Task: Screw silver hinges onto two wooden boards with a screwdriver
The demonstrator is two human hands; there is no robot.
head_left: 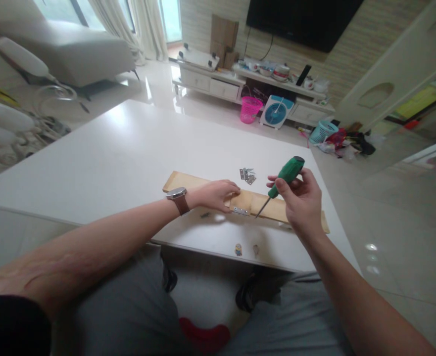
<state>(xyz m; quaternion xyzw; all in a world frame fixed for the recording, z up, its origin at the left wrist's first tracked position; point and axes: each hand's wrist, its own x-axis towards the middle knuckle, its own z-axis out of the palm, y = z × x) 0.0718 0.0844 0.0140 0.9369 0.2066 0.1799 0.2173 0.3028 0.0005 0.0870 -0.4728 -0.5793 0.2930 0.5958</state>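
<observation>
A green-handled screwdriver (287, 174) is in my right hand (304, 198), its shaft slanting down to the left. The tip is close to a metal hinge (240, 211) on the front edge of a small wooden block (242, 200); whether it touches anything, I cannot tell. With thumb and fingers, my left hand (218, 194) grips the left side of that block. Beneath lies a long wooden board (271, 206) across the white table. Several loose hinges (248, 175) sit in a small pile behind the board.
The white table (102, 148) carries a few small dark screws (205, 215) left of the block and a cartoon sticker (238, 249) by its front edge. Beyond it stand a TV cabinet (225, 89), a pink basket (250, 110) and a blue fan (276, 112).
</observation>
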